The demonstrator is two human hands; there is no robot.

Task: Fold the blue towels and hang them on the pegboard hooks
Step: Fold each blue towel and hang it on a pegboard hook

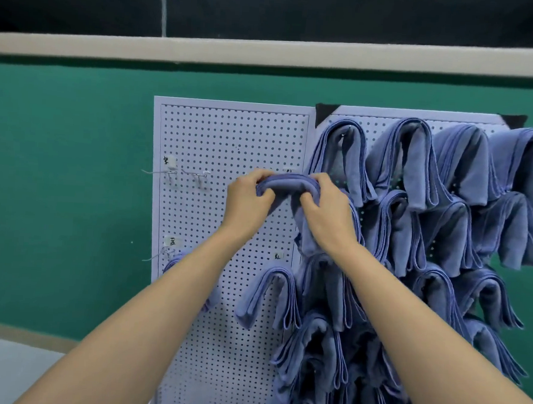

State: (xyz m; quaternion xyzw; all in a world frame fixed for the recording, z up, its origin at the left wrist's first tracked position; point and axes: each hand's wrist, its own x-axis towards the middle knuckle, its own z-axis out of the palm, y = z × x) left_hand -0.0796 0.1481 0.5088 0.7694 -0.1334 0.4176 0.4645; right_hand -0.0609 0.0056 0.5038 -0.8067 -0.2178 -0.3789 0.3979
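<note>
Both bare forearms are reaching up and forward. The left hand (248, 205) and right hand (327, 211) are curling their fingers over the two ends of a folded blue towel (286, 184), pinching its thick, layered fold against the thumbs. The towel is arching in a soft hump near the right edge of the white perforated pegboard (231, 137), level with two bare wire hooks (161, 172) jutting out at its left. Around it, other hung towels (411, 160) are draping in plush, stitched-edge loops and crowding the neighbouring panel, with a flat green wall (57, 189) sitting behind.
</note>
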